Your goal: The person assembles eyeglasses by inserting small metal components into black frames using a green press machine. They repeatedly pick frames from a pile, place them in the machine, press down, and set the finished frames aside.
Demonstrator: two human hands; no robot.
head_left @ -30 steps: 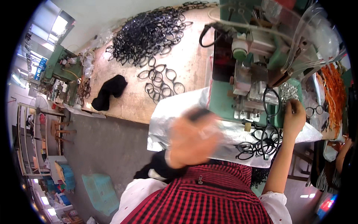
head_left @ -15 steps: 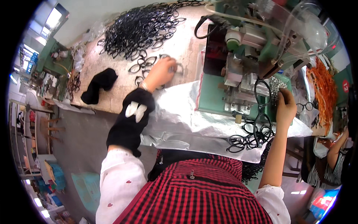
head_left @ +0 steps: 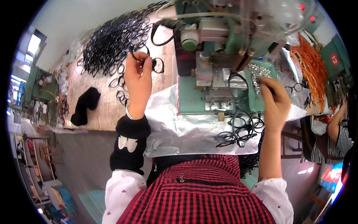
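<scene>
My left hand (head_left: 138, 84) is closed on a black eyeglass frame (head_left: 159, 65), raised above the worktable. One rim shows right of the fingers, another above them. Beside the green bench machine (head_left: 190, 95), my right hand (head_left: 275, 102) is at the edge of a green tray (head_left: 271, 66) of small shiny metal parts (head_left: 257, 71). Its thumb and fingers are drawn together; whatever they may hold is too small to make out. Another black eyeglass frame (head_left: 241, 76) hangs at the machine's working point. Below it, several black frames (head_left: 242, 130) lie bunched on silvery sheeting (head_left: 167, 138).
A large heap of black eyeglass frames (head_left: 106, 48) covers the table's far left, with loose ones nearer me. A black cloth sleeve (head_left: 85, 106) lies by the left edge. Orange strips (head_left: 311, 71) hang at the right. Another person's striped clothing (head_left: 322, 149) shows at far right.
My left hand has risen from the table with an eyeglass frame. My right hand stays by the tray of metal parts. The whole view has shifted slightly.
</scene>
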